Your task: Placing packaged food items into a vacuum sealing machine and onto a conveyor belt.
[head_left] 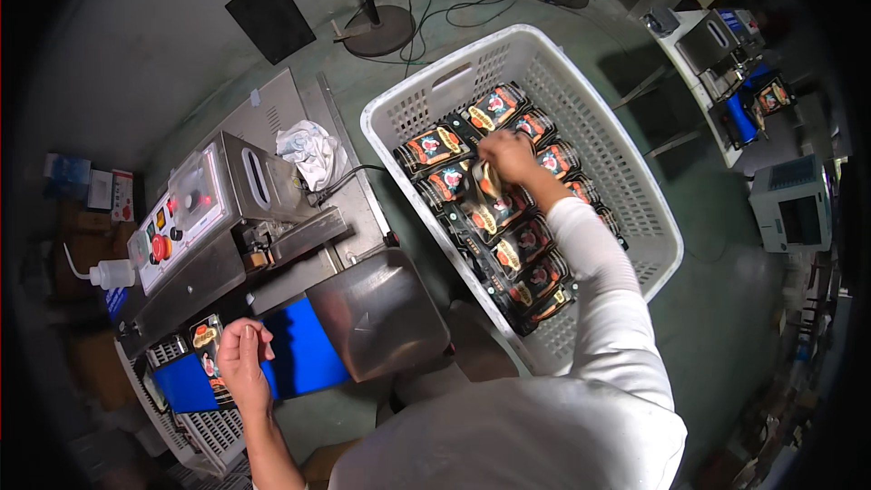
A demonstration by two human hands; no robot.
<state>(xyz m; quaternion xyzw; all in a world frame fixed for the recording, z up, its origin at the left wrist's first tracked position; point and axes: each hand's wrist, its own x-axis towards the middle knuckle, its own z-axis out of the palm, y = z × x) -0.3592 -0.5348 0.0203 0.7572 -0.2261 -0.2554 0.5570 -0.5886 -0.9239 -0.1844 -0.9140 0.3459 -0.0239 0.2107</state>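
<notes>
Work observed at a belt sealer (pixel 227 218) with a white crate (pixel 635 209) of filled black pouches (pixel 508 245) standing just to its right. Progress: judged to be mid-run. The crate holds many pouches, laid overlapping in rows across its floor, so most of the stock appears unprocessed; no finished pouches can be identified beyond the steel chute (pixel 376 313), so the count done cannot be told. One pouch (pixel 207 345) lies at the infeed end, on the blue belt (pixel 304 349), partly under the machine's near edge and not yet through it. Left hand (pixel 243 361): fingers curled in, thumb and fingertips closed lightly on the right edge of that pouch, steadying it on the belt; the grip looks like a pinch rather than a full clasp. Right hand (pixel 508 159): arm in a white sleeve stretched across into the crate, fingers bent downward and closed about the top of a pouch in the upper middle of the stack; whether it is lifted clear or merely touched cannot be told, since the hand covers the contact. Other items: a crumpled white cloth (pixel 308 150) rests on the machine's top plate, a squeeze bottle (pixel 107 272) stands at its left, and a second bench (pixel 735 82) with similar equipment sits well apart at the upper right
</notes>
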